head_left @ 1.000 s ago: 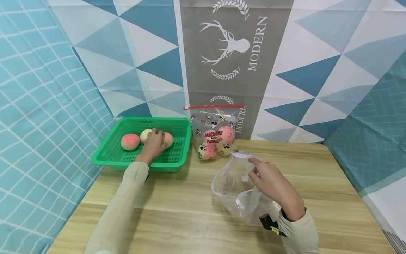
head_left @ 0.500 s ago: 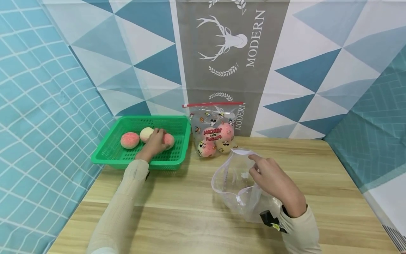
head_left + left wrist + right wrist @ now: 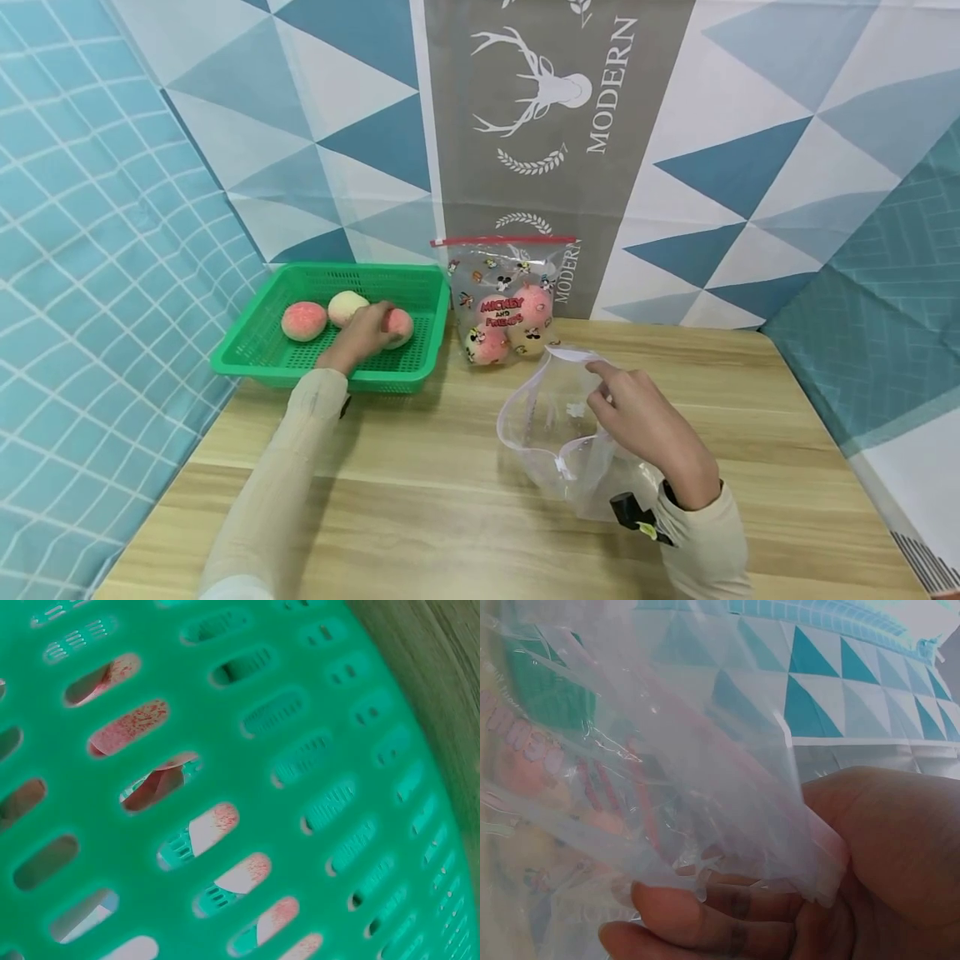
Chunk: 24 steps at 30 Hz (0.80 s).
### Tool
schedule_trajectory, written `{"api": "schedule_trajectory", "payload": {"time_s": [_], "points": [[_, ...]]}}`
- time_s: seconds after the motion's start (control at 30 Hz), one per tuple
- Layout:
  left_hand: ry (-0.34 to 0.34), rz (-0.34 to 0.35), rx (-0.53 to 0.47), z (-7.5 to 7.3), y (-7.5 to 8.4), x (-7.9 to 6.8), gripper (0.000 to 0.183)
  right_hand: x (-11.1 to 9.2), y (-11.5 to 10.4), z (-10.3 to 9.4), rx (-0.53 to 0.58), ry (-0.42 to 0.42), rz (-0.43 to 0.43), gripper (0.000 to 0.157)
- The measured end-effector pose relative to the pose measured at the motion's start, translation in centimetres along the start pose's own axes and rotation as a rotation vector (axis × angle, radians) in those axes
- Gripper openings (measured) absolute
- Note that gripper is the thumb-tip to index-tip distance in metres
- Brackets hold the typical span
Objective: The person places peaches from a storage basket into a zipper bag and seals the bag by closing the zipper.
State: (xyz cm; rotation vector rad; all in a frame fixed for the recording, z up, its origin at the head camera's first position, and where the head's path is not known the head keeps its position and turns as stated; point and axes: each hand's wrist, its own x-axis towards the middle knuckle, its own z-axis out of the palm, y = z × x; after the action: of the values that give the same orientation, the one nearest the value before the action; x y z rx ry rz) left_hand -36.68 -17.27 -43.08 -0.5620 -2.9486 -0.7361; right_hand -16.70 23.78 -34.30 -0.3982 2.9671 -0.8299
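left hand [image 3: 362, 333] curled round rightmost peach [image 3: 401, 327] in green basket [image 3: 386, 386]; right hand [image 3: 651, 425] pinches rim of clear bag [image 3: 592, 479], fingers bent. bag right of basket, mouth gaping toward left hand.

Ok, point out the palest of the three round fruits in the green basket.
The middle fruit: its visible side is pale yellow, while the left fruit and the right fruit show pink.

Booth [image 3: 90, 242]: patterned hangings [image 3: 517, 187], wood-grain table [image 3: 420, 492]
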Motion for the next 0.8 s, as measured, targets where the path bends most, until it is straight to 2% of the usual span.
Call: {"api": "schedule_trajectory", "payload": {"time_s": [0.2,0.4,0.6,0.8], "points": [[0.002,0.006,-0.001,-0.5,0.0,-0.1,0.055,0.1,-0.1,-0.4,0.013,-0.004,-0.004,0.048],[-0.022,0.027,0.006,-0.9,0.2,-1.4,0.055,-0.2,0.0,-0.1,0.015,-0.006,0.025,0.048],[0.020,0.054,0.024,-1.6,0.3,-3.1,0.053,-0.1,-0.1,0.2,0.035,-0.007,0.016,0.047],[0.057,0.067,0.048,-2.4,0.8,-3.7,0.051,-0.2,-0.2,0.0,0.023,0.003,0.022,0.047]]}}
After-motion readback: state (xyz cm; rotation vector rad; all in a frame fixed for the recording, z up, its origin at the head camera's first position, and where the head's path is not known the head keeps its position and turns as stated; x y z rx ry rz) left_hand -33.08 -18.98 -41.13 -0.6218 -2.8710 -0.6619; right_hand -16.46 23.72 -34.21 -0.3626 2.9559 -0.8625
